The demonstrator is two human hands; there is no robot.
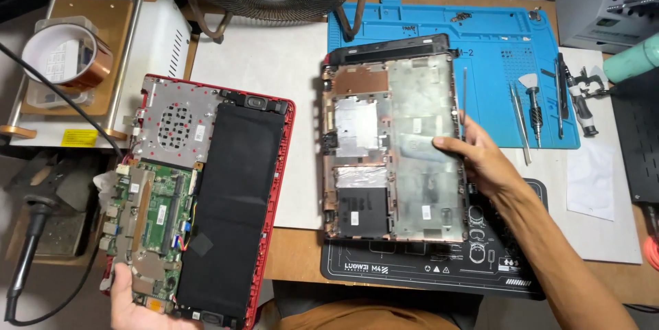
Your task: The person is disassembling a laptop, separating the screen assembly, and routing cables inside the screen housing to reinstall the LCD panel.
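Two hands steady separated halves: left hand (130, 299) pinches the opened red laptop base (206, 199); right hand (473, 158) grips the detached bottom cover (391, 145), tilted for inspection.

Red laptop base (199, 199), green circuit board (154, 224), blue mat (494, 35).

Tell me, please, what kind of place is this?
Most likely an electronics repair bench. An opened red laptop shows its circuit board and black battery, its removed bottom cover lies beside it, and screwdrivers and tweezers rest on a blue work mat.
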